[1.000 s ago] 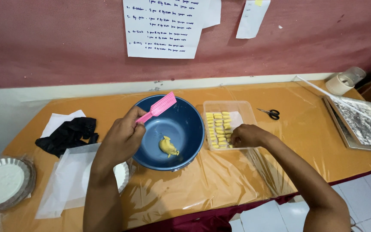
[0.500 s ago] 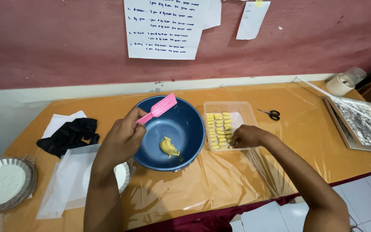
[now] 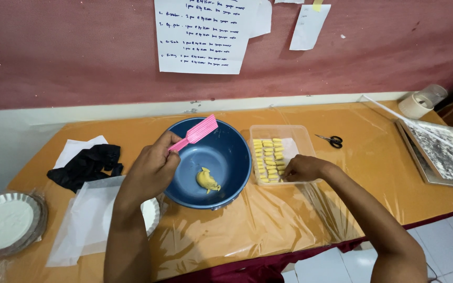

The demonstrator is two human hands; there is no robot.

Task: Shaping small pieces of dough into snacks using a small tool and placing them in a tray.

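Two hands busy: left hand (image 3: pixel 150 167) grips the pink spatula (image 3: pixel 197 131) over the blue bowl (image 3: pixel 232 167); right hand (image 3: pixel 300 167) pinches yellow dough pieces (image 3: pixel 268 157) in the clear tray (image 3: pixel 302 139).

**Two bare arms, nothing worn**

From where I stand, both arms are uncovered from the bottom edge of the view up to the fingers. No sleeve or cuff shows on either forearm. The left hand (image 3: pixel 150 167) carries no glove, ring, watch or band that I can make out. The right hand (image 3: pixel 301 169) is equally bare, its wrist plain. Both forearms look slim, and no markings show on them.
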